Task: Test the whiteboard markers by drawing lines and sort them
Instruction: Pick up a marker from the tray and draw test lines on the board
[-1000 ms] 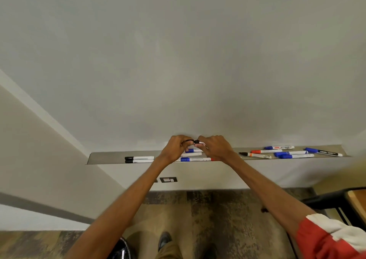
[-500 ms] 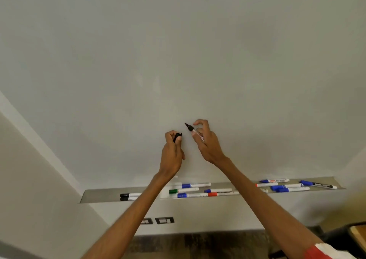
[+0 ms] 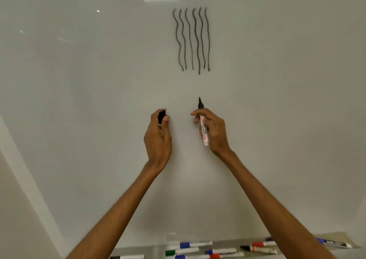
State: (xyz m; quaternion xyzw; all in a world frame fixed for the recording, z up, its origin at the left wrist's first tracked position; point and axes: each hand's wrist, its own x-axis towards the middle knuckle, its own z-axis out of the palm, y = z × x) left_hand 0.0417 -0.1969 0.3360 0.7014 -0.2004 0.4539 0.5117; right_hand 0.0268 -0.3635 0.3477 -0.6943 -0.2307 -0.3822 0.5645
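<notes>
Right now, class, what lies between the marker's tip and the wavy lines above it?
Bare whiteboard separates marker from lines, in the head view.

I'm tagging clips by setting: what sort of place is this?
Probably an office or classroom: a large wall whiteboard with black wavy lines, and a metal tray below it holding coloured markers.

Whiteboard marker (image 3: 204, 130), white barrel, held upright in right hand (image 3: 216, 134): black capitals "MARKER" running lengthwise, a smaller line beside it ending "BOARD", red patches at both ends illegible; loose markers (image 3: 190, 244) in tray (image 3: 154, 247) at whiteboard's bottom edge: print too small to read.
</notes>
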